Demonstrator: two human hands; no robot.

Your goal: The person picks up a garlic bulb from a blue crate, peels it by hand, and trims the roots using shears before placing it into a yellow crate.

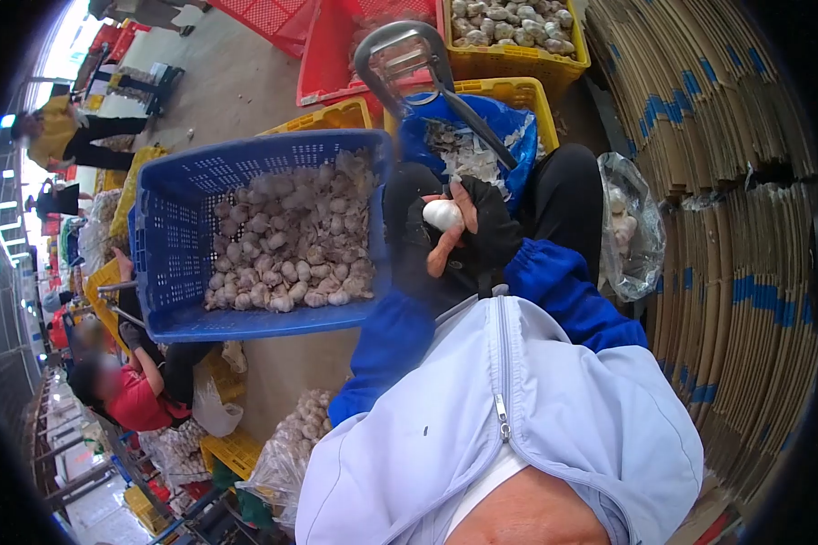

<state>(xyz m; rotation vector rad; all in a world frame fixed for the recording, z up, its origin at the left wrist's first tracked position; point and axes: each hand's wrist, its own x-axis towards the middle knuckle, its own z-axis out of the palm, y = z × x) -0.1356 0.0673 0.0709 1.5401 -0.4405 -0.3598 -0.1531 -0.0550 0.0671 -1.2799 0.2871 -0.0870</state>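
A white, peeled-looking garlic bulb [443, 214] is held up over my lap, between my knees. Around it close the bare fingertips of my left hand [440, 254] and my right hand [483, 216], both in dark gloves with the fingertips exposed. The dark gloves blend into my black trousers, so part of each hand is hard to make out. To the left, a large blue crate [264, 328] stands tilted towards me, with many unpeeled garlic bulbs [291, 272] inside. Just beyond my hands, a blue bag [516, 136] lines a yellow crate and holds loose garlic skins [463, 150].
A metal tool with a long bar [473, 123] lies across the blue bag. Behind stand a red crate [323, 77] and a yellow crate of bulbs [518, 62]. Stacked flat cardboard [700, 100] and a clear plastic bag [645, 241] are right. A seated person [141, 400] works at left.
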